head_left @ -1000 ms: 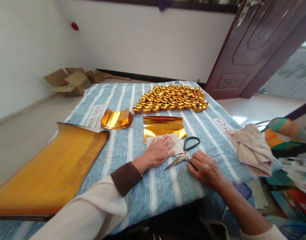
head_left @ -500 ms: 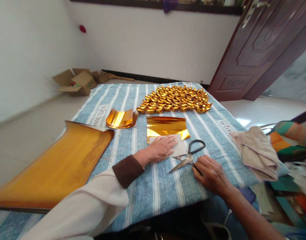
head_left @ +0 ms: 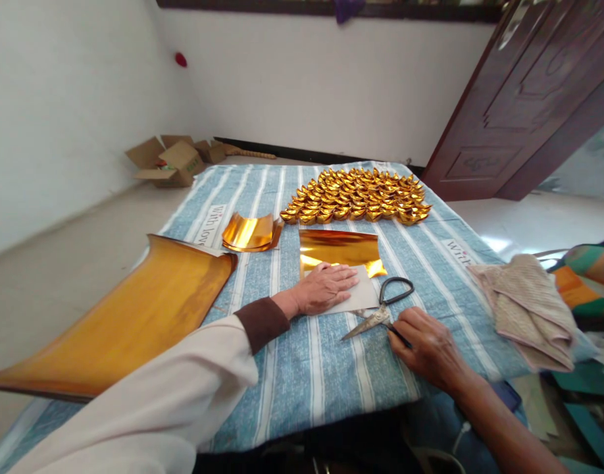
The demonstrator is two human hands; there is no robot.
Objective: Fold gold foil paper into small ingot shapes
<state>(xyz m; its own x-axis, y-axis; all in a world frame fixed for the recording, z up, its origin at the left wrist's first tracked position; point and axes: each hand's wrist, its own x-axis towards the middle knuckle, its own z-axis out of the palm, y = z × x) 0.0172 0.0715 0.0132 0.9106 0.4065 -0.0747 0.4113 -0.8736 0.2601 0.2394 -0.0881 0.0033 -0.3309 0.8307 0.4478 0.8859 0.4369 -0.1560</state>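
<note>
My left hand [head_left: 327, 288] lies flat, fingers stretched out, on the pale back [head_left: 364, 293] of a gold foil sheet [head_left: 341, 249]. The sheet's shiny gold side shows beyond the hand; whether the pale part is a fold or a separate piece I cannot tell. My right hand [head_left: 425, 342] is closed round one black handle of the scissors [head_left: 378, 317]. Their blades are spread and point left, beside the pale paper's near edge. The other handle loop stands free on the far side.
Many folded gold ingots [head_left: 361, 197] stand in rows at the back. A small stack of gold sheets [head_left: 250, 232] lies left of them. Large gold sheets [head_left: 129, 322] overhang the left edge. A beige cloth [head_left: 529, 309] lies at the right on the striped tablecloth [head_left: 277, 395].
The view has turned slightly left, so everything sits farther right. My left hand stays flat on the pale paper, and my right hand keeps its grip on the scissors.
</note>
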